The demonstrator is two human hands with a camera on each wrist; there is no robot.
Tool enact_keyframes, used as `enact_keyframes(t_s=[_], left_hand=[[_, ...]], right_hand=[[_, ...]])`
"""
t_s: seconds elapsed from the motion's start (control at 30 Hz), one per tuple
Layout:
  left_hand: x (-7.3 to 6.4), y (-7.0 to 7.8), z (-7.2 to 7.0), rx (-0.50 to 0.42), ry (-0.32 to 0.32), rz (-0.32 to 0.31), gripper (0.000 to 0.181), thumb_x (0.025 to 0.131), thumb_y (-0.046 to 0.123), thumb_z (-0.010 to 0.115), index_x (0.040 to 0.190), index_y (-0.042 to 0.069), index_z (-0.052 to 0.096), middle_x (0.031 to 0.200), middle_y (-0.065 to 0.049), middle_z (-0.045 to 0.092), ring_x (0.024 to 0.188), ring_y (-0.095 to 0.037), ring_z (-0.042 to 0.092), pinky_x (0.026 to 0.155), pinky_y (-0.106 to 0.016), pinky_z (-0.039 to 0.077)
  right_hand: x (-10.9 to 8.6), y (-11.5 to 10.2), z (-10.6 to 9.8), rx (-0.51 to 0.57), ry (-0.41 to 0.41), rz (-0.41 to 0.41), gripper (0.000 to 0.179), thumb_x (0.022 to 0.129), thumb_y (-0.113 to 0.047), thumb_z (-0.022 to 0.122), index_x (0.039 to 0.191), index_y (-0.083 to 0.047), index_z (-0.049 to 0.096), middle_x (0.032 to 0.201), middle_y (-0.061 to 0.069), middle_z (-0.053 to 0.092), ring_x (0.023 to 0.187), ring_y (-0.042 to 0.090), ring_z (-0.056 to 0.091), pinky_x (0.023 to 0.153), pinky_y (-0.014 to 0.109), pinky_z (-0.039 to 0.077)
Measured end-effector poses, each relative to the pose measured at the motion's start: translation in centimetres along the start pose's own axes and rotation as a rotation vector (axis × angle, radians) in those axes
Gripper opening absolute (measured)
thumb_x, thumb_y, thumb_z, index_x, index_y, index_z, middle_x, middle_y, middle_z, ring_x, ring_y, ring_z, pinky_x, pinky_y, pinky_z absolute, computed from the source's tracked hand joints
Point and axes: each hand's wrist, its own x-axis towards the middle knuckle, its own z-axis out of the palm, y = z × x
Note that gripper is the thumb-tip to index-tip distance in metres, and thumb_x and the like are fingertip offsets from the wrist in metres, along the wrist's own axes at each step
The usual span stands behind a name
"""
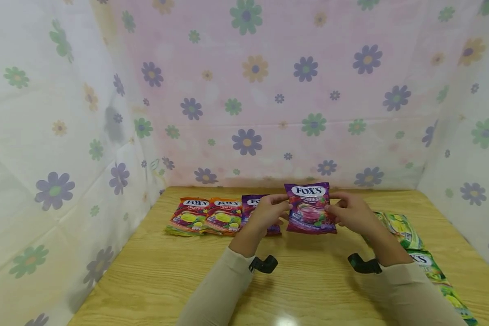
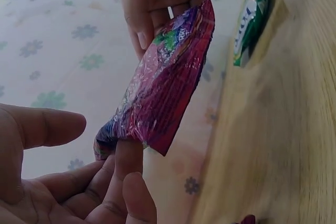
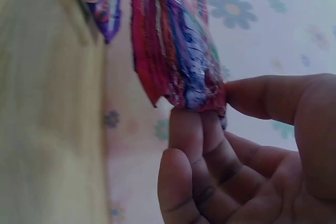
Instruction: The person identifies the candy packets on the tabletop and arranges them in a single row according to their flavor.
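A purple Fox's Berries candy bag [image 1: 309,209] is held up above the table, its printed front toward the head camera. My right hand [image 1: 352,213] pinches its right edge, thumb in front and fingers behind, as the right wrist view shows. At the left edge, my left hand [image 1: 266,213] holds it with bent fingers behind; in the left wrist view the thumb [image 2: 58,127] stands slightly off the bag. Just behind the left hand, a second purple candy bag [image 1: 250,202] lies partly hidden, beside two orange-red Fox's Fruits bags [image 1: 224,217] [image 1: 190,217].
Several green and yellow candy bags [image 1: 403,231] lie along the right side of the wooden table [image 1: 309,290], partly covered by the right arm. Flower-print cloth [image 1: 269,108] walls the table at the back and both sides. A black wrist mount [image 1: 265,264] sticks out from each sleeve.
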Motion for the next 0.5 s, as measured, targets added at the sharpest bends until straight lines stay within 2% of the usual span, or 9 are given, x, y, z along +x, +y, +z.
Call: enact_keyframes(t_s=[0.27,0.5], left_hand=[[0.4,-0.8,-0.3,-0.009,0.046,-0.019,0.047,0.099,0.023,0.067,0.144,0.010,0.061,0.120,-0.009,0.068,0.099,-0.032,0.068,0.098,-0.052,0.057],[1.1,-1.9,-0.5,0.035,0.077,-0.056,0.047,0.098,0.025,0.069,0.142,0.013,0.063,0.115,-0.007,0.071,0.091,-0.025,0.069,0.084,-0.038,0.061]], right_hand=[[1.3,1.6,2.2,0.005,0.047,-0.026,0.056,0.104,-0.025,0.062,0.153,-0.002,0.047,0.093,0.013,0.070,0.076,0.025,0.069,0.068,0.043,0.060],[1.8,3.0,3.5,0.050,0.061,0.004,0.056,0.104,-0.025,0.063,0.154,-0.004,0.048,0.102,0.016,0.069,0.080,0.023,0.069,0.071,0.038,0.062]])
